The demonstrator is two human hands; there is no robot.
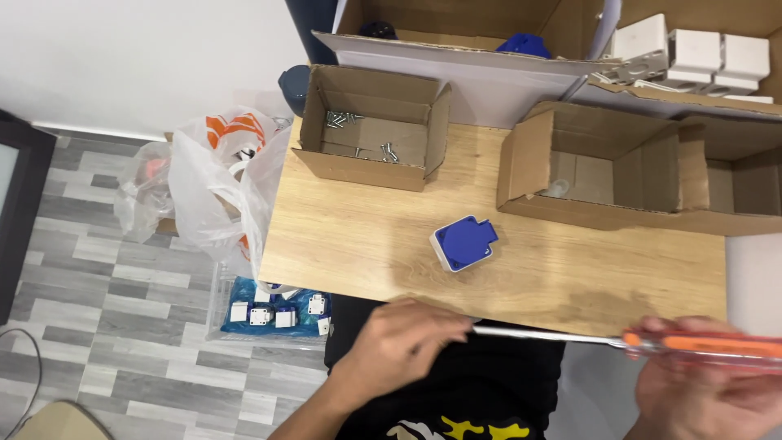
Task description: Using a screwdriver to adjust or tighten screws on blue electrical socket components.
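Screwdriver (619, 340) with an orange handle and a long silver shaft lies level across the bottom of the view, below the near edge of the desk (358, 236). The right hand (700, 383) is closed around the handle; the handle is blurred and its end runs off the right edge of the picture, and the hand itself is cut by the bottom edge. The left hand (399, 346) is curled with its fingertips pinched at the shaft's tip; whatever it may be pinching there is too small and hidden to make out.

On the desk, well apart from both hands, sits a blue and white socket (463, 242) with its blue lid up. Behind it to the left is a small cardboard box (371, 167) with a scatter of screws (358, 134) on its floor. To the right stands a larger open box (603, 213); something pale lies in its near corner, but it is unclear what. At the back, another box (456, 20) holds dark and blue things mostly hidden by its flaps, and white boxes (700, 57) sit at the top right.

On the floor to the left is a plastic bag (212, 179) and a clear bin (273, 314) of white parts, partly covered by the desk
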